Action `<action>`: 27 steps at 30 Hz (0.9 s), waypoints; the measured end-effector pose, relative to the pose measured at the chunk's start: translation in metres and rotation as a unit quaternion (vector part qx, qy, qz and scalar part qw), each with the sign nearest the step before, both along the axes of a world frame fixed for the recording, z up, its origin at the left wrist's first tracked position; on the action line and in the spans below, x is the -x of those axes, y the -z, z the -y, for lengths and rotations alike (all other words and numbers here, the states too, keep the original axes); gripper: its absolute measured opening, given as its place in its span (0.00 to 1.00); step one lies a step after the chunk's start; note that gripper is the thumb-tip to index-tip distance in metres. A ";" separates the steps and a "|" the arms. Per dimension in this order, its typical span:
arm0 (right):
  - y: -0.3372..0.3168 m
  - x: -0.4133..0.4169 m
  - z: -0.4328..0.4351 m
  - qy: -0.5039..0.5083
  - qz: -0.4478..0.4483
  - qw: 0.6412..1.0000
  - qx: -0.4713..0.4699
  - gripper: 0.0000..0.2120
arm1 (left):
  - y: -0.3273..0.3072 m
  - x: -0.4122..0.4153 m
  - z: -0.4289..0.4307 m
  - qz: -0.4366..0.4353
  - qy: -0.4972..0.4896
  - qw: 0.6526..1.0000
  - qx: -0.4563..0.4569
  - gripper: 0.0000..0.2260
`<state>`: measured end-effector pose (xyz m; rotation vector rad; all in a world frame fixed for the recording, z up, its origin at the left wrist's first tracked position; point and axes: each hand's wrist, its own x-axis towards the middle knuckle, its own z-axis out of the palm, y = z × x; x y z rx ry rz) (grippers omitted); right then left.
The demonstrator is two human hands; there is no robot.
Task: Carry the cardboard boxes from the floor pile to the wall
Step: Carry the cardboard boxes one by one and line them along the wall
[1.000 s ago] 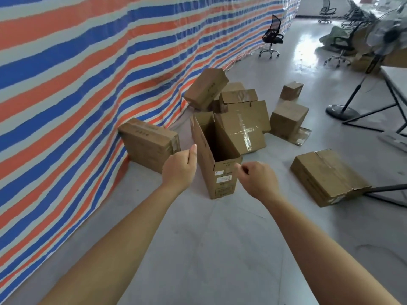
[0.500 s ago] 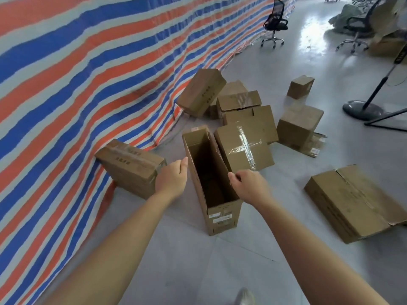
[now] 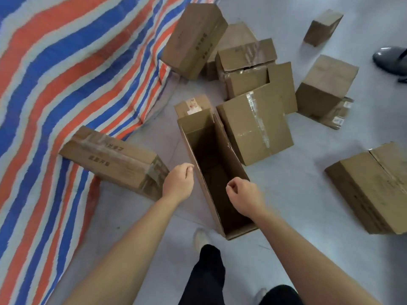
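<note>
Cardboard, tall and narrow, the open box (image 3: 198,126) stands upright on the pale floor (image 3: 297,194) directly in front of the person, its mouth facing up and its inside empty. The left hand (image 3: 178,183) hangs just beside the box's left wall, its fingers (image 3: 188,169) curled together with nothing between them. The right hand (image 3: 244,194) hovers over the right wall and the mouth, fingers (image 3: 231,188) likewise curled in on nothing; whether either hand touches the rim I cannot tell.

A taped box (image 3: 255,126) leans against the open box's right side. Behind these sit several more closed cartons in a loose pile. To the left, a long printed box (image 3: 114,159) rests against the foot of the striped tarpaulin wall (image 3: 66,73), which runs red, blue and white. Farther along that wall a tilted box (image 3: 193,38) leans on the tarpaulin. Well apart to the right lies a large flat box (image 3: 370,190), and a small box (image 3: 322,27) sits alone at the top. Below the arms show dark trouser legs (image 3: 209,276) and a light shoe (image 3: 201,238).
</note>
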<state>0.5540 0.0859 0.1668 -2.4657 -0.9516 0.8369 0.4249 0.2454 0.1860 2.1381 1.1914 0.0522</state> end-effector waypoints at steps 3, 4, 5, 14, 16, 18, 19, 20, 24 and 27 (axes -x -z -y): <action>0.057 0.004 -0.037 -0.001 -0.024 0.998 0.058 0.15 | 0.052 -0.023 -0.046 -0.043 0.048 0.998 0.023 0.15; 0.072 0.006 -0.044 -0.002 -0.030 0.997 0.075 0.18 | 0.064 -0.031 -0.057 -0.055 0.054 0.996 0.036 0.16; 0.094 0.009 -0.054 0.004 -0.042 0.995 0.094 0.20 | 0.084 -0.040 -0.069 -0.071 0.061 0.994 0.053 0.16; 0.198 0.017 -0.062 -0.119 -0.072 0.957 0.256 0.35 | 0.198 -0.086 -0.095 -0.244 0.222 0.944 -0.005 0.36; 0.201 0.015 -0.054 -0.140 -0.039 0.950 0.276 0.35 | 0.219 -0.089 -0.096 -0.283 0.290 0.912 -0.069 0.39; 0.200 0.011 -0.049 -0.126 -0.015 0.949 0.287 0.32 | 0.233 -0.089 -0.099 -0.315 0.335 0.879 -0.122 0.42; 0.201 0.006 -0.046 -0.114 -0.005 0.951 0.288 0.26 | 0.240 -0.091 -0.098 -0.323 0.352 0.867 -0.144 0.42; 0.202 -0.001 -0.043 -0.097 0.000 0.952 0.289 0.19 | 0.244 -0.095 -0.096 -0.319 0.361 0.860 -0.168 0.39; 0.218 -0.028 -0.040 -0.027 -0.043 0.955 0.292 0.18 | 0.252 -0.115 -0.077 -0.283 0.376 0.848 -0.244 0.19; 0.231 -0.035 -0.032 0.004 -0.134 0.958 0.255 0.32 | 0.263 -0.122 -0.066 -0.304 0.388 0.837 -0.237 0.18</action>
